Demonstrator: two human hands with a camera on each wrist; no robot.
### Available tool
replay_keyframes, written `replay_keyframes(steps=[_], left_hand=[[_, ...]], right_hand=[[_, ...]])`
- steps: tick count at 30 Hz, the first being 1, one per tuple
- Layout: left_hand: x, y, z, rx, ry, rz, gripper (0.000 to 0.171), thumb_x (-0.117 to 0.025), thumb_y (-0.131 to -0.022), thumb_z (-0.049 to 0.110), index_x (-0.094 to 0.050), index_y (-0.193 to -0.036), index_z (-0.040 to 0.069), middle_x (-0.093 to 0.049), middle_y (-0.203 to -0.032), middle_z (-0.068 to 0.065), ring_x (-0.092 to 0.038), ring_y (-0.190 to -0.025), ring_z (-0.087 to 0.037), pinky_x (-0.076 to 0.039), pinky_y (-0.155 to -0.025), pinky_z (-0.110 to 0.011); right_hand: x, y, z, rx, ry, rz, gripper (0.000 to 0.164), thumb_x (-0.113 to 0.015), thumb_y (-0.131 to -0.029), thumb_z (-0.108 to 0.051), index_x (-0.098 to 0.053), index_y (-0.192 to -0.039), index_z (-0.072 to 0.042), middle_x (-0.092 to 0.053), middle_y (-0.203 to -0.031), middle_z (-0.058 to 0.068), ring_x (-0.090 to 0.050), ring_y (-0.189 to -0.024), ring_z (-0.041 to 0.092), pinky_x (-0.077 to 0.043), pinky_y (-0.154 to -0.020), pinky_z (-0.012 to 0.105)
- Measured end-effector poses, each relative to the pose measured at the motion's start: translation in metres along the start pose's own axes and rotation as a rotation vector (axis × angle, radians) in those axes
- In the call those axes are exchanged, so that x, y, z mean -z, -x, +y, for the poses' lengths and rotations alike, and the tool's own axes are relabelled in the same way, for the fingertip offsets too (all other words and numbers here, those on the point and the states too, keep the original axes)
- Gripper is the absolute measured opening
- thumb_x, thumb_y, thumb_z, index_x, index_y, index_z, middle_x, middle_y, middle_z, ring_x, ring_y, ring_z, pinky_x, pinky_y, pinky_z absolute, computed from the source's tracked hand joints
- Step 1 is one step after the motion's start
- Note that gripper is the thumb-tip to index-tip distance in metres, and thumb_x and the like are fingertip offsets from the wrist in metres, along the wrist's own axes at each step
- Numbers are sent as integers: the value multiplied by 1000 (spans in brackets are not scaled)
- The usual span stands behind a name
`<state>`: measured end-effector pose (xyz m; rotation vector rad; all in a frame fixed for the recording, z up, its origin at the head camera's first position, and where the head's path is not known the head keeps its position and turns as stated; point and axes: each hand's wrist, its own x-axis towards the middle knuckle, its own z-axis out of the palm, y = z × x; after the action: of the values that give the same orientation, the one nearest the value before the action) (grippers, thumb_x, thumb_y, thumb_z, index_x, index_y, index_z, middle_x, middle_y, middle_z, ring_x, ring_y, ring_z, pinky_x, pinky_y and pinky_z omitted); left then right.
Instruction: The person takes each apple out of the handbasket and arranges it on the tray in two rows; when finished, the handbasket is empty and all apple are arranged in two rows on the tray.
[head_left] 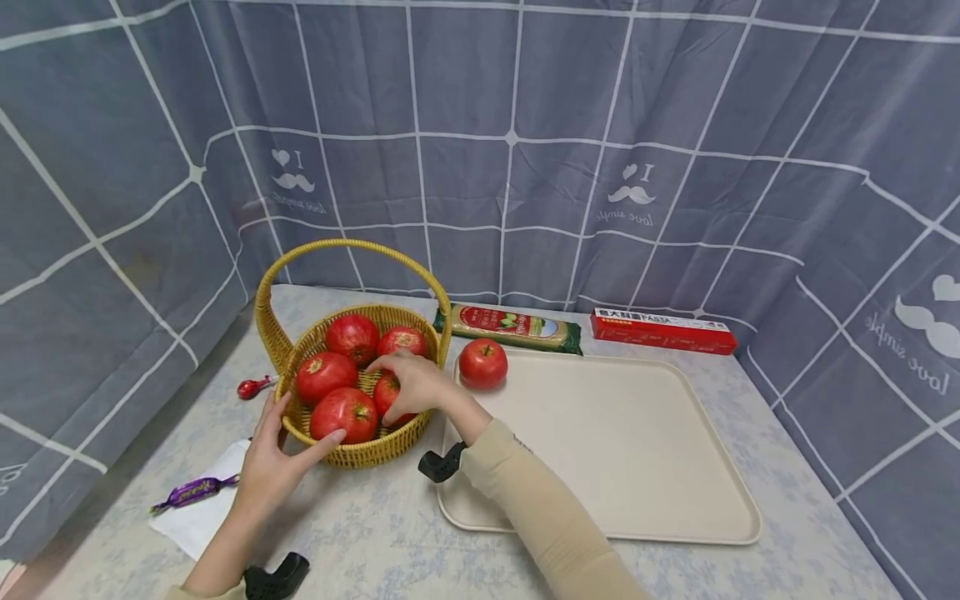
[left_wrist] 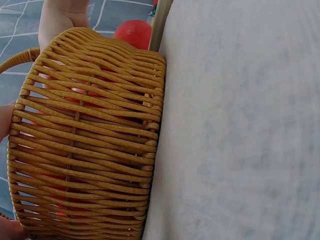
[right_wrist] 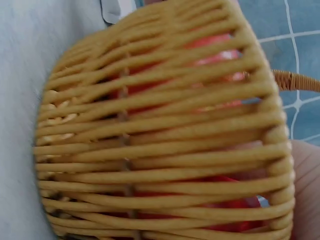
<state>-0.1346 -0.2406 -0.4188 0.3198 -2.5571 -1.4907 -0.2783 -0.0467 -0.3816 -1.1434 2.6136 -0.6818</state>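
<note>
Inside basket, right hand grips apple; left hand, fingers spread, braces rim. I judge apple-handling underway; next needs basket steady.

Left hand spread, right hand curled

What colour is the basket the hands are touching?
Golden tan: the basket is woven from strands of that colour, seen best in the left wrist view.

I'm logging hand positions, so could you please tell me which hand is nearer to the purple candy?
Left: the left hand, at the basket, is just right of the candy; the right hand is farther right, gripping a fruit.
</note>
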Motion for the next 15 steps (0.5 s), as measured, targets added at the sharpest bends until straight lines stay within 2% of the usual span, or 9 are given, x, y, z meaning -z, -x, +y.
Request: replay_keyframes(steps=[4, 9, 15], left_hand=[[0, 0, 0, 8, 1, -3, 111, -81, -88, 36, -7, -160, -4, 12, -167, -19, -9, -151, -44, -27, -116, -58], [-1, 0, 0, 13, 6, -11, 111, -81, -88, 37, -6, -160, -3, 13, -167, -17, -7, -151, -43, -26, -116, -58], [0, 1, 1, 7, 6, -2, 112, -81, -87, 39, -8, -160, -3, 11, -167, -19, -9, -150, -45, -26, -115, -59]], right_hand=[[-5, 3, -3, -4, 55, 81, 63, -91, -74, -20, -64, -131, -19, -57, -136, 5, -53, -123, 25, -44, -105, 38], [-12, 9, -6, -16, 69, 188, 55, -91, -73, -21, -67, -123, -20, -60, -133, 2, -51, -122, 26, -41, -108, 41], [-17, 18, -7, 61, 79, 348, 48, -90, -75, -26, -70, -118, -20, -62, -133, 0, -50, -122, 24, -41, -106, 41]])
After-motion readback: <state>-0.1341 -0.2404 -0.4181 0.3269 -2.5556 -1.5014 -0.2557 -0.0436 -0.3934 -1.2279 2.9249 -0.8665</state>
